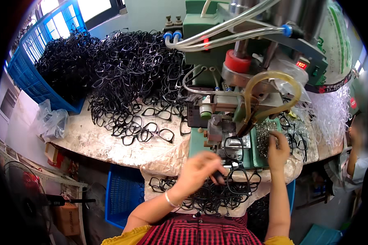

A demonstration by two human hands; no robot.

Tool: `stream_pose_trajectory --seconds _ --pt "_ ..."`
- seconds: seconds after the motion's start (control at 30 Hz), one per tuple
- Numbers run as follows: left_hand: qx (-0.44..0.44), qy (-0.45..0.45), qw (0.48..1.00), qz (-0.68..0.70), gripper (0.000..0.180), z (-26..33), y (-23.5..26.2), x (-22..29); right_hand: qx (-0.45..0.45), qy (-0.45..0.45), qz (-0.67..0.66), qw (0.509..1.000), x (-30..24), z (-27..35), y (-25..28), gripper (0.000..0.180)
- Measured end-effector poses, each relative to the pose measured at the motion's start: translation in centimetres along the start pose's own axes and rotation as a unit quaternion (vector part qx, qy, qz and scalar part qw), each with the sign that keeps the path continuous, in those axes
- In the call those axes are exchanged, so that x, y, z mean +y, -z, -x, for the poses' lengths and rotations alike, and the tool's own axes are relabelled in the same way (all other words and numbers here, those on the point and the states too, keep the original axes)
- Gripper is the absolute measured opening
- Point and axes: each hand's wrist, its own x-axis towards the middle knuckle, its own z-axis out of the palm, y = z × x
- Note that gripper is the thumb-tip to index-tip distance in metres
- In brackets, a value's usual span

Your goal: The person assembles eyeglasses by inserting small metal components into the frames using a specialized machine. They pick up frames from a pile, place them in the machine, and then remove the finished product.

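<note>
At the front of the green press, one black eyeglass frame stands end-on to the tooling, lower rim over a heap of frames. Left hand just beside it, motion-blurred: fingers curled, dark bit at the tips, can't tell if gripped. Right hand at the green tray of tiny metal parts; fingertips unclear, can't tell if pinching. Blue crate below, partly hidden.

Strong light from upper left; bright glass window panes overexposed. Glare on pale, worn tabletop; area beneath dim. Bare left hand motion-blurred. Fisheye distortion: black rim, curved edges. Heaped glossy black spectacle frames merge, detail lost in shadow.
</note>
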Motion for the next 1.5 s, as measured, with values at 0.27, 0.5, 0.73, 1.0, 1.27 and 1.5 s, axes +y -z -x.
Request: stream_pose_trajectory --seconds 0.27,0.5,0.73,1.0,1.27,1.5 --pt "0.26 -0.228 0.895 -0.282 0.042 -10.2 11.6 -5.1 0.12 -0.271 -0.337 0.894 -1.5 0.0 -2.8 0.014" --pt "0.29 -0.224 0.861 -0.352 0.037 -12.4 11.5 -5.5 0.076 -0.218 -0.335 0.913 -4.1 -1.1 -2.7 0.015" --pt "0.281 -0.21 0.599 -0.72 0.015 -5.5 14.9 0.3 0.091 -0.169 -0.021 0.981 -0.5 5.8 4.3 0.013" --pt "0.367 -0.207 0.563 -0.71 0.006 -9.2 18.4 -0.9 0.024 -0.125 -0.184 0.975 -7.7 2.5 3.4 0.013" --pt "0.405 -0.3 0.768 -0.395 0.022 -7.2 17.2 -3.7 0.014 -0.117 -0.36 0.926 -11.5 -1.8 -3.1 0.026" --pt "0.127 -0.45 0.881 -0.065 0.016 -2.2 3.2 6.1 -0.028 -0.169 -0.485 0.858 -13.2 -2.0 -2.4 0.047"
